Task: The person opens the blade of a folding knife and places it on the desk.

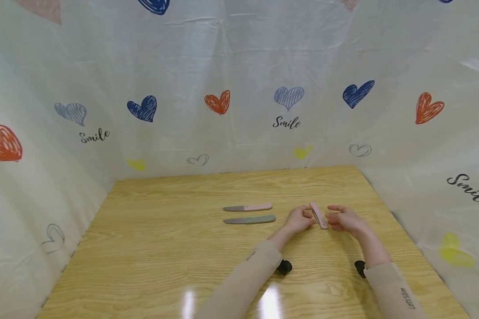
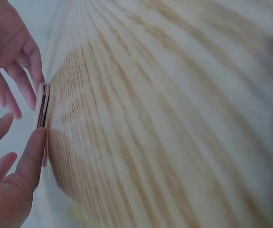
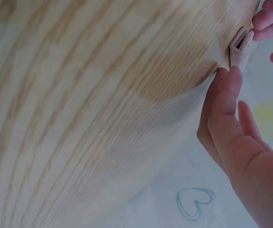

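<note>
A pink folding knife (image 1: 319,216), its blade folded into the handle, lies at a slant on the table between the two hands. On its left side, the left hand (image 1: 299,219) has its fingertips at the knife; in the left wrist view a finger of that hand (image 2: 8,199) touches the handle (image 2: 41,107). To the right, the right hand (image 1: 344,219) has loosely bent fingers close to the handle. The right wrist view shows this hand (image 3: 248,152) with fingertips beside the knife (image 3: 240,50); whether they touch it I cannot tell.
Two unfolded knives lie left of the hands, a pink-handled knife (image 1: 247,207) behind a green-handled knife (image 1: 249,219), blades pointing left. The wooden table (image 1: 143,248) meets a white curtain (image 1: 247,146) printed with hearts at its back and sides.
</note>
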A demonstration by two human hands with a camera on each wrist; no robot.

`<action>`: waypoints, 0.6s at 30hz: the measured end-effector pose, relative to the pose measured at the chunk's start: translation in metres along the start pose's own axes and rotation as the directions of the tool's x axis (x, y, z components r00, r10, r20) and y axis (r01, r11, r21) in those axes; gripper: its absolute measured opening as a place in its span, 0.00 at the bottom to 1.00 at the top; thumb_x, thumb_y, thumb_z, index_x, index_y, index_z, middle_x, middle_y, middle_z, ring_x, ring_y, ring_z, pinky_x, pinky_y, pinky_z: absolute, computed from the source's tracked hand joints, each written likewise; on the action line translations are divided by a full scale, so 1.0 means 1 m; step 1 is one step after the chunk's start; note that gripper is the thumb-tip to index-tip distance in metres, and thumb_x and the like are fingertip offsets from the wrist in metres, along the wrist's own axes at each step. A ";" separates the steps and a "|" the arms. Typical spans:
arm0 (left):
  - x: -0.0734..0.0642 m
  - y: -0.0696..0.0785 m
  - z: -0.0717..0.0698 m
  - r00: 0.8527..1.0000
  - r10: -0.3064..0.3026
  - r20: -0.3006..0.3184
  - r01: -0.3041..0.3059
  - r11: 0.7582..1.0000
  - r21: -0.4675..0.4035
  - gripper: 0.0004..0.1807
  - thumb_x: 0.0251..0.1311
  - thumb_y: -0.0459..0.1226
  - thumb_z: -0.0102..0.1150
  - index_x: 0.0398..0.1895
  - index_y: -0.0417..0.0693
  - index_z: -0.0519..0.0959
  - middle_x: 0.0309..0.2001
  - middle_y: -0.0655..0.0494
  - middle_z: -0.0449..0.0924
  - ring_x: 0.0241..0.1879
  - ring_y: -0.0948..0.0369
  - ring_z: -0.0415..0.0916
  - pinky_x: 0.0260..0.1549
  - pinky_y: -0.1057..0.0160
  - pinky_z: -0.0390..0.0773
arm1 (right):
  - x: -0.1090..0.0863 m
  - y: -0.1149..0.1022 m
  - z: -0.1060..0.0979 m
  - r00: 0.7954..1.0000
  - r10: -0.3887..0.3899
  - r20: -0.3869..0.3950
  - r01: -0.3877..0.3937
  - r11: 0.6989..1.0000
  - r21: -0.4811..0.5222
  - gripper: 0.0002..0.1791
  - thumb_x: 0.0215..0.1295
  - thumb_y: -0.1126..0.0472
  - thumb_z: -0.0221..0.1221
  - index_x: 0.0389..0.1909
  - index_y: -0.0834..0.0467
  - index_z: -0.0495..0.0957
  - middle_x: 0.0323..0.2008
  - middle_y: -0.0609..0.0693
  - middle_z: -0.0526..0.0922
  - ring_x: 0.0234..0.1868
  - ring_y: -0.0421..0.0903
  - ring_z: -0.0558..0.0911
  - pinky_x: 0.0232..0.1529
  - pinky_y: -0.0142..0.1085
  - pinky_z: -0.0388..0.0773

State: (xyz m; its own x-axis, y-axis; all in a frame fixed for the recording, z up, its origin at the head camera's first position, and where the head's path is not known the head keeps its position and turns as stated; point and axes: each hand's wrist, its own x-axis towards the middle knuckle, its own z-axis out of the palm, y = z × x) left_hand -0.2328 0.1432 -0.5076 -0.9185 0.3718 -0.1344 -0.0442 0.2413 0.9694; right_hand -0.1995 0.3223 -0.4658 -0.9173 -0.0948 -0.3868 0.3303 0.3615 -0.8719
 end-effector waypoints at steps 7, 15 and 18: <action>0.003 0.004 0.009 1.000 -0.027 -0.007 0.026 0.996 -0.083 0.27 0.57 0.25 0.64 0.61 0.36 0.74 0.40 0.46 0.84 0.34 0.58 0.83 0.34 0.67 0.83 | 0.003 -0.001 0.003 1.000 -0.022 0.003 0.022 0.999 0.045 0.34 0.73 0.66 0.48 0.71 0.77 0.45 0.55 0.71 0.72 0.49 0.47 0.79 0.49 0.36 0.82; 0.002 0.004 0.018 0.993 -0.113 -0.028 0.102 0.958 -0.269 0.28 0.53 0.18 0.59 0.61 0.34 0.74 0.37 0.45 0.81 0.35 0.54 0.82 0.36 0.60 0.85 | 0.003 0.002 0.008 1.000 0.007 -0.025 -0.006 0.999 0.036 0.36 0.71 0.67 0.50 0.71 0.77 0.44 0.37 0.50 0.81 0.35 0.37 0.79 0.38 0.30 0.81; 0.002 0.004 0.020 0.990 -0.132 -0.038 0.116 0.949 -0.293 0.28 0.52 0.17 0.59 0.60 0.35 0.75 0.37 0.46 0.82 0.36 0.55 0.82 0.36 0.59 0.86 | 0.002 0.004 0.009 1.000 0.005 -0.029 -0.004 0.999 0.038 0.36 0.71 0.69 0.51 0.71 0.77 0.44 0.42 0.57 0.81 0.36 0.38 0.80 0.39 0.31 0.81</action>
State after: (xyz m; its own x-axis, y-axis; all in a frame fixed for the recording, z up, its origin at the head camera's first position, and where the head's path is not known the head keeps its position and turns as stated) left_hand -0.2271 0.1625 -0.5085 -0.9188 0.3024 -0.2536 -0.2631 0.0096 0.9647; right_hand -0.1977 0.3147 -0.4724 -0.9217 -0.0655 -0.3823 0.3424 0.3260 -0.8812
